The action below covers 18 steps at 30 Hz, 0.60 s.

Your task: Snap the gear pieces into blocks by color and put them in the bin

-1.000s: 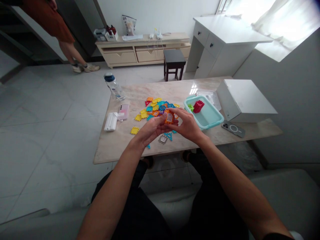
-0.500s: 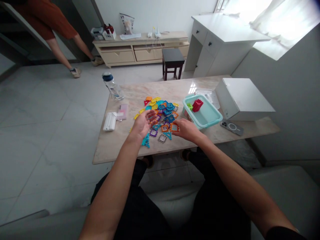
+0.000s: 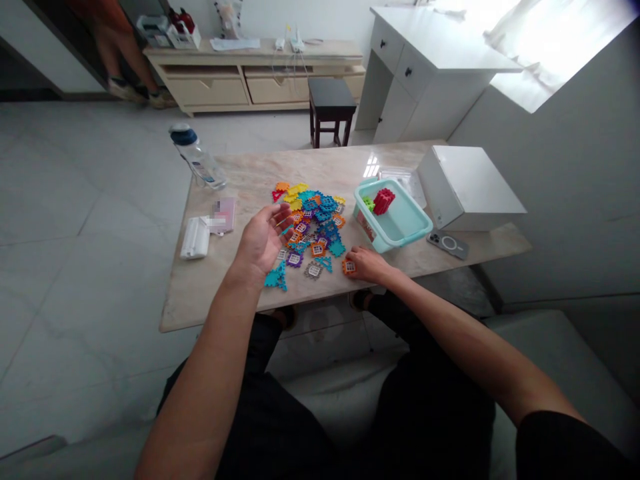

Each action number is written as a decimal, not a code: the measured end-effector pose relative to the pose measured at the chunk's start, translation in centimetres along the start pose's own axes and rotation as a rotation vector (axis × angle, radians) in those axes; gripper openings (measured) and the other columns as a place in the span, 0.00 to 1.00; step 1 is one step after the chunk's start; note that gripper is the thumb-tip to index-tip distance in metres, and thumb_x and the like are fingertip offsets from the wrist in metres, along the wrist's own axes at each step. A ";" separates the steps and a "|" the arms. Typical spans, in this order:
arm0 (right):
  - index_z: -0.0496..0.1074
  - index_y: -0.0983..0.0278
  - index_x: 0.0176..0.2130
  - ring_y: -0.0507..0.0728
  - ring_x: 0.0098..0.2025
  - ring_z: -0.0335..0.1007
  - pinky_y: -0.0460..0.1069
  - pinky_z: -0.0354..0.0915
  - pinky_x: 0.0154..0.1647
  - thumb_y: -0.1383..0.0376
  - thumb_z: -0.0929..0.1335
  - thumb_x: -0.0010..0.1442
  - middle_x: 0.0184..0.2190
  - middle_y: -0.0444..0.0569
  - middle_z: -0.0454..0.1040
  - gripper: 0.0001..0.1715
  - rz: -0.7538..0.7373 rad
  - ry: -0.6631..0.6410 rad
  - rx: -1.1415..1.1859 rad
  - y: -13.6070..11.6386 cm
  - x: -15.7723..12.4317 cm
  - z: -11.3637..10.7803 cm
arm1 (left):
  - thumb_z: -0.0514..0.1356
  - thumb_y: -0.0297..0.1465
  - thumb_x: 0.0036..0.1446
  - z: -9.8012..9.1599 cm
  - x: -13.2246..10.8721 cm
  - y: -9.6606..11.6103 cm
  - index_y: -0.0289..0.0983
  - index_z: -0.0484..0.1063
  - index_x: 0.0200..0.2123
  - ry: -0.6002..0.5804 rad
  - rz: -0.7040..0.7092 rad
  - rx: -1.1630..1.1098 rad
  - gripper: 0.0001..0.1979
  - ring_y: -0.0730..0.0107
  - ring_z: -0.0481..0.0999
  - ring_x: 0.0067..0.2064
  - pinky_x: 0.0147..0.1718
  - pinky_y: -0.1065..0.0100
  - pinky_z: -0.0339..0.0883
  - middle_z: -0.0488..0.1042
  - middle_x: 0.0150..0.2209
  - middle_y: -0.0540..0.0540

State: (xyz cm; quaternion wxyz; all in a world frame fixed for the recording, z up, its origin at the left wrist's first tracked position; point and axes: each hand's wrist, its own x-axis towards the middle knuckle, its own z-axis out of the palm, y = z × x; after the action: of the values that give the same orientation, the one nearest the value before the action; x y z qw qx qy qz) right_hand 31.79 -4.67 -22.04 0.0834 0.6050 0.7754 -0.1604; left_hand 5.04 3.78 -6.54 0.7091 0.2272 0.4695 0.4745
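Note:
A loose heap of colourful interlocking plastic tiles (image 3: 326, 204) lies on the marble-look table (image 3: 240, 293). My left hand (image 3: 265, 240) hovers at the heap's left side, palm turned up, fingers apart, holding nothing. At the table's near edge, right of the heap, my right hand (image 3: 369, 264) has its fingers closed on an orange window tile (image 3: 349, 267). That tile is low, at or just over the tabletop; contact is hard to tell. Just beyond this hand stands a mint plastic tub (image 3: 395, 245) holding red and green tiles (image 3: 384, 201).
A water bottle (image 3: 200, 160), a white tissue pack (image 3: 195, 239) and a pink packet (image 3: 223, 215) are on the left. On the right lie a white box (image 3: 475, 187) and a phone (image 3: 449, 245). A stool (image 3: 332, 100) stands beyond the table; a person's legs (image 3: 120, 50) show far left.
My right hand has moved the orange window tile away from the heap, down toward the table's near edge. The view has shifted, and the person at the back has walked on.

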 end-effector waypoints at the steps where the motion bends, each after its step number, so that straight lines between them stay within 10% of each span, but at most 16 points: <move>1: 0.79 0.66 0.57 0.65 0.61 0.76 0.51 0.70 0.58 0.59 0.75 0.70 0.57 0.59 0.78 0.20 -0.004 -0.001 0.000 -0.1 0.1 0.0 | 0.62 0.26 0.67 -0.1 0.1 0.0 0.35 0.80 0.36 -0.002 0.001 -0.001 0.07 0.71 0.78 0.36 0.31 0.71 0.72 0.79 0.37 0.43; 18: 0.79 0.65 0.58 0.67 0.60 0.76 0.53 0.71 0.59 0.60 0.76 0.68 0.59 0.63 0.76 0.22 0.023 -0.014 -0.019 -0.6 -0.6 -0.1 | 0.65 0.26 0.61 -0.8 0.3 0.3 0.38 0.80 0.36 0.012 0.057 0.013 0.02 0.68 0.77 0.36 0.30 0.70 0.71 0.80 0.37 0.43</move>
State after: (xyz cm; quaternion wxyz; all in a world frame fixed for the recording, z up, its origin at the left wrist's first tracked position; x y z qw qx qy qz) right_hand 31.40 -5.27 -21.66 0.0963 0.6118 0.7694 -0.1565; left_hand 4.22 4.07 -6.80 0.6910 0.2422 0.4700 0.4929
